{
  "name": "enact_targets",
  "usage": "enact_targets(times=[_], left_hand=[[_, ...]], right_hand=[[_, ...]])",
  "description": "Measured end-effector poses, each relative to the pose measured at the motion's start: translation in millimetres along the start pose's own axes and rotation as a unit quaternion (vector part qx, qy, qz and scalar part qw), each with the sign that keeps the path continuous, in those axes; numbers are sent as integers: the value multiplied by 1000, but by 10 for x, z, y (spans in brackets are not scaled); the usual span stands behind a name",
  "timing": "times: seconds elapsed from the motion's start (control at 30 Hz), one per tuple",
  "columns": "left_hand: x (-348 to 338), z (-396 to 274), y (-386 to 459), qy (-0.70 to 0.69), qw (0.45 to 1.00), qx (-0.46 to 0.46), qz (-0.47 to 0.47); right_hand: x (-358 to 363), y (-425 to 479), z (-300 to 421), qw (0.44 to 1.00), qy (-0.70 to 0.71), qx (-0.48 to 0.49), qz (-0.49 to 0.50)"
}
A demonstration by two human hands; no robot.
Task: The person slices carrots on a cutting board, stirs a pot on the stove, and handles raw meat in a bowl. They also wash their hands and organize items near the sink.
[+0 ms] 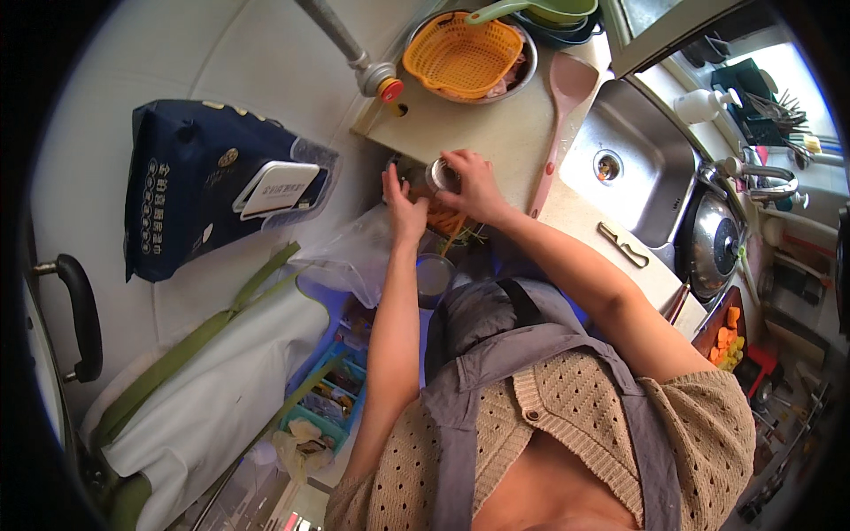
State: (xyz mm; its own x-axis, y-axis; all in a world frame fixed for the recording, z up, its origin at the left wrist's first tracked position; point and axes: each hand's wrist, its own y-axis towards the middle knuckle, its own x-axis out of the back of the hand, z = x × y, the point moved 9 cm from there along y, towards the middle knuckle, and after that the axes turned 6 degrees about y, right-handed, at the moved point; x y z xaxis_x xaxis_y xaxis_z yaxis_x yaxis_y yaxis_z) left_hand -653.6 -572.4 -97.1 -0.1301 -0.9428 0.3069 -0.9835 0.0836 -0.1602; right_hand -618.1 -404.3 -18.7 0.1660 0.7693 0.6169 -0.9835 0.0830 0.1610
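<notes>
My right hand (475, 189) grips a small round metal cup, perhaps a sink strainer (439, 176), just off the front edge of the worktop (488, 136). Facing it on the left, my left hand (406, 211) is raised with fingers apart and nothing visible in it. Below and between both hands lie orange peelings and green scraps (446, 220), partly hidden by the hands. A clear plastic bag (358, 249) spreads to the left of my left wrist. Near my left forearm is a round translucent container (435, 277).
An orange plastic colander (461, 56) rests in a metal bowl with meat. A pink spatula (564, 99) lies beside the steel sink (637, 146). A green-handled peeler (623, 244) is near the edge. A valve (382, 81) juts over the corner; a dark-blue pack (199, 192) hangs left.
</notes>
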Motion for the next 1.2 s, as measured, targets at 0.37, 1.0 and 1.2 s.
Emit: enact_targets(times=[0.37, 1.0, 1.2], left_hand=[[75, -91, 60, 43, 999, -21, 0], [-76, -1385, -224, 275, 908, -316, -26], [3, -1029, -219, 314, 918, -229, -78]], right_hand=[[-266, -293, -22, 501, 796, -288, 180], [-253, -352, -198, 705, 612, -322, 157], [-295, -289, -280, 683, 648, -324, 97]])
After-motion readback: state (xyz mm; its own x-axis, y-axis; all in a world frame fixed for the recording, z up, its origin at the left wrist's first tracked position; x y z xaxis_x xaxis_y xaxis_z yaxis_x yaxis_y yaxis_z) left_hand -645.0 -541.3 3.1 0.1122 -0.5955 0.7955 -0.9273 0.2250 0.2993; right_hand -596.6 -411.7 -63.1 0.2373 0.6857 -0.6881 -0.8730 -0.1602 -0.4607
